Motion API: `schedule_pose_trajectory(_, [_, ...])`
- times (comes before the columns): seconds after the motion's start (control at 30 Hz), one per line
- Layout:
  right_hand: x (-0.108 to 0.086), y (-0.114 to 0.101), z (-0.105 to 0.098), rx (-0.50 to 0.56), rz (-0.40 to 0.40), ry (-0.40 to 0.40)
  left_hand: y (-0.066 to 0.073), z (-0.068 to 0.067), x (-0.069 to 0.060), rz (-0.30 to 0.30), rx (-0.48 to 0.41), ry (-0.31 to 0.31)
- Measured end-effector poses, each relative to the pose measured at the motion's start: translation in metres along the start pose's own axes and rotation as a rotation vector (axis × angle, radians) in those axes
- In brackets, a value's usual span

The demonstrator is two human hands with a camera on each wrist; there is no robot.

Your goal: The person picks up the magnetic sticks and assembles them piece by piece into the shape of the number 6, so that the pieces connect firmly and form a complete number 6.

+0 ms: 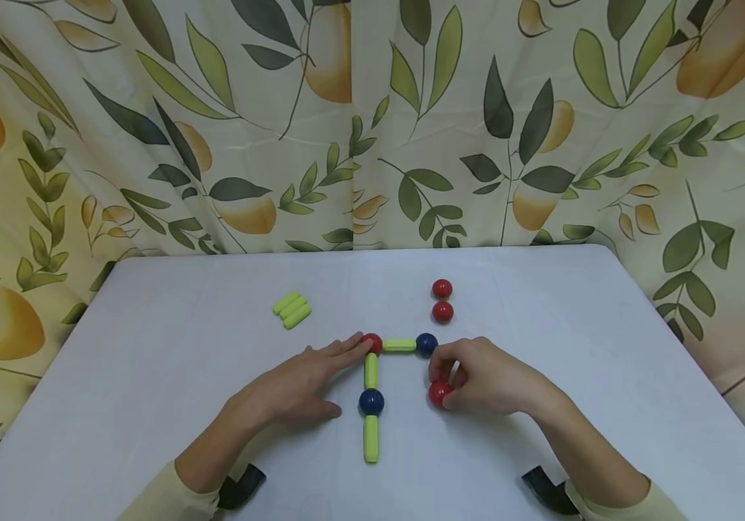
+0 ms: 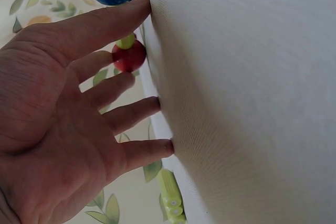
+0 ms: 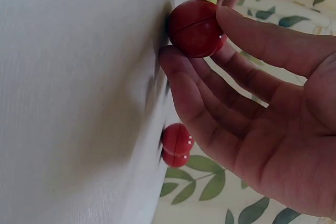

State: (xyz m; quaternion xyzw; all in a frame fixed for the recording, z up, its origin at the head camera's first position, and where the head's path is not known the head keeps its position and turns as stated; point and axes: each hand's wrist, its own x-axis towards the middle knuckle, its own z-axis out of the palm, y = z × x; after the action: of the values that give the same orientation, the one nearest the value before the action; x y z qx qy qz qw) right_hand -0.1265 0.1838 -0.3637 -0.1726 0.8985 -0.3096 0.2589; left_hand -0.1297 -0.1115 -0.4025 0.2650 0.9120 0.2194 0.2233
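On the white table, a red ball (image 1: 370, 343) forms the corner of an L of balls and light-green sticks. One green stick (image 1: 399, 345) runs right from it to a blue ball (image 1: 427, 345). Another stick (image 1: 371, 370) leads down to a second blue ball (image 1: 371, 401), below which a further stick (image 1: 371, 439) ends free. My left hand (image 1: 301, 381) has its fingers extended, the fingertips touching the corner ball. My right hand (image 1: 492, 378) pinches a separate red ball (image 3: 194, 27) between thumb and fingers, just below the right-hand blue ball.
Two loose red balls (image 1: 443, 312) sit behind my right hand. A small group of green sticks (image 1: 292, 310) lies at the back left. A leaf-and-fruit patterned curtain (image 1: 411, 145) hangs behind the table's far edge.
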Motion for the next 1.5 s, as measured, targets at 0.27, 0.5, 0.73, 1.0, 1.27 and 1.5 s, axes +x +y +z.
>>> schedule_pose_trajectory(0.27, [-0.003, -0.008, 0.013, -0.005, -0.032, -0.039, 0.001, 0.0, 0.0, 0.003, -0.015, -0.005])
schedule_pose_trajectory(0.5, [-0.007, -0.02, 0.026, -0.004, -0.075, -0.095, 0.001, -0.001, 0.001, 0.005, -0.014, -0.008])
schedule_pose_trajectory(0.73, [-0.01, -0.03, 0.04, -0.004, -0.12, -0.125, -0.001, -0.001, -0.001, 0.015, -0.013, -0.002])
schedule_pose_trajectory(1.0, [-0.01, -0.038, 0.054, 0.017, -0.188, -0.152, -0.002, -0.001, 0.0, 0.021, -0.014, -0.002])
schedule_pose_trajectory(1.27, [-0.009, -0.042, 0.061, 0.027, -0.231, -0.185, -0.002, -0.002, -0.001, 0.032, -0.017, 0.004])
schedule_pose_trajectory(1.5, [-0.01, -0.044, 0.064, 0.043, -0.248, -0.189, -0.002, -0.001, 0.0, 0.029, -0.018, 0.001])
